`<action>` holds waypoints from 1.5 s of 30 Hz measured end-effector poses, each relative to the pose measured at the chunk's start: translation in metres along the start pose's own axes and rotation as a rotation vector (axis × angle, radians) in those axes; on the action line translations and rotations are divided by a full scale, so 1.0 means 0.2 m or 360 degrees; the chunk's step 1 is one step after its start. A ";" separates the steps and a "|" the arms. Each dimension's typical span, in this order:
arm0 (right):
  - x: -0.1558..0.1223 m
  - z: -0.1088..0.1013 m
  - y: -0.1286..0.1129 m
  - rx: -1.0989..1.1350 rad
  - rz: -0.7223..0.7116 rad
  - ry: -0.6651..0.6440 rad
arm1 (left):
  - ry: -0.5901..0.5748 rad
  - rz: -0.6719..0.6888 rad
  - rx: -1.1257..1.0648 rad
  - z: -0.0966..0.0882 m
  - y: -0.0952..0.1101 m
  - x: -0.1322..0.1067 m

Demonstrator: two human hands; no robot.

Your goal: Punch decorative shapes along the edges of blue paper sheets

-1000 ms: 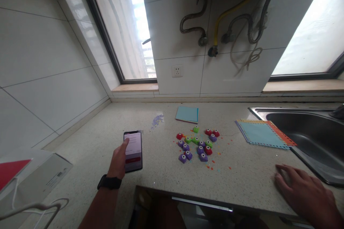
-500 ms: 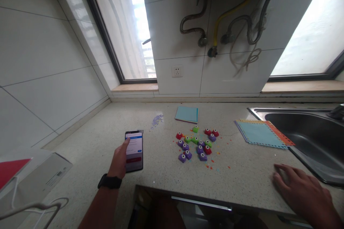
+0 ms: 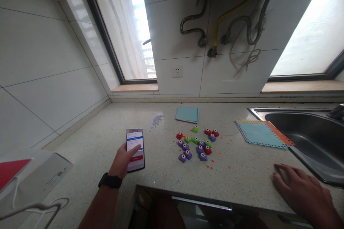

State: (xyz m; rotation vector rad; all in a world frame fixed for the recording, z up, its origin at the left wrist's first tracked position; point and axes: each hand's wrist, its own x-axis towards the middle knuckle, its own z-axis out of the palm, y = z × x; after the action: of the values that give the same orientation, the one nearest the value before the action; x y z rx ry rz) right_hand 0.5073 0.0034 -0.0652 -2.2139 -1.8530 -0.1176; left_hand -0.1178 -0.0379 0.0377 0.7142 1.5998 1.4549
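My left hand (image 3: 122, 161) grips a black phone (image 3: 135, 149) low over the speckled counter (image 3: 236, 175), its thumb lying across the lit screen; a black watch sits on that wrist. My right hand (image 3: 301, 189) lies flat on the counter near the front edge, fingers spread, holding nothing. Between the hands is a cluster of several small purple, red and green craft punches (image 3: 197, 144) with bits of coloured confetti around them.
A steel sink (image 3: 309, 136) is at the right. Scalloped blue and orange paper sheets (image 3: 262, 133) lie beside it, a blue paper pad (image 3: 187, 114) farther back. A white box with a red cover (image 3: 32, 177) and a cable sit at the left. Hoses hang on the tiled wall.
My left thumb has moved from the phone's left edge across the screen, and the phone shifted slightly right. The screen content changed. My right hand stayed still.
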 end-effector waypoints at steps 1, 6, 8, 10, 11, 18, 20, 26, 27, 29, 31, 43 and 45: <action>0.00 0.00 0.00 -0.0023 -0.0013 0.0017 | -0.0006 0.0010 0.0020 0.00 -0.01 0.00; 0.00 0.01 0.01 -0.0104 -0.0050 0.0065 | -0.0034 0.0044 0.0086 0.00 -0.03 0.01; 0.00 0.02 0.01 -0.0102 -0.0059 0.0084 | -0.0036 0.0049 0.0096 0.01 -0.03 0.01; 0.00 0.02 0.01 -0.0100 -0.0058 0.0096 | -0.0037 0.0046 0.0101 0.01 -0.03 0.01; 0.00 0.02 0.01 -0.0101 -0.0052 0.0097 | -0.0039 0.0042 0.0102 0.01 -0.03 0.00; 0.00 0.02 0.02 -0.0097 -0.0032 0.0049 | -0.0040 0.0001 0.0073 0.03 0.01 -0.03; 0.00 0.02 0.02 -0.0101 -0.0033 0.0044 | -0.0036 -0.0007 0.0056 0.03 0.02 -0.04; -0.01 0.02 0.01 -0.0116 -0.0034 0.0038 | -0.0043 -0.0023 -0.0032 0.02 0.00 -0.02; -0.01 0.02 0.01 -0.0118 -0.0034 0.0035 | -0.0047 -0.0029 -0.0060 0.02 -0.01 -0.01; -0.01 0.01 0.01 -0.0118 -0.0034 0.0032 | -0.0053 -0.0040 -0.0132 0.02 -0.02 0.00; -0.01 0.01 0.01 -0.0119 -0.0032 0.0036 | -0.0046 -0.0051 -0.0213 0.02 -0.02 0.00; -0.01 -0.02 -0.02 -0.0087 -0.0031 0.0041 | -0.0131 -0.0153 -0.0417 0.03 0.02 -0.04; -0.01 -0.02 -0.02 -0.0072 -0.0023 0.0039 | -0.0159 -0.0154 -0.0417 0.03 0.02 -0.03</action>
State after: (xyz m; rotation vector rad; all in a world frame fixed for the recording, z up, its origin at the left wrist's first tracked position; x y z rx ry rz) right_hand 0.5033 0.0007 -0.0621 -2.2191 -1.8717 -0.1902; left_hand -0.1104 -0.0401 0.0423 0.5417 1.3192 1.4986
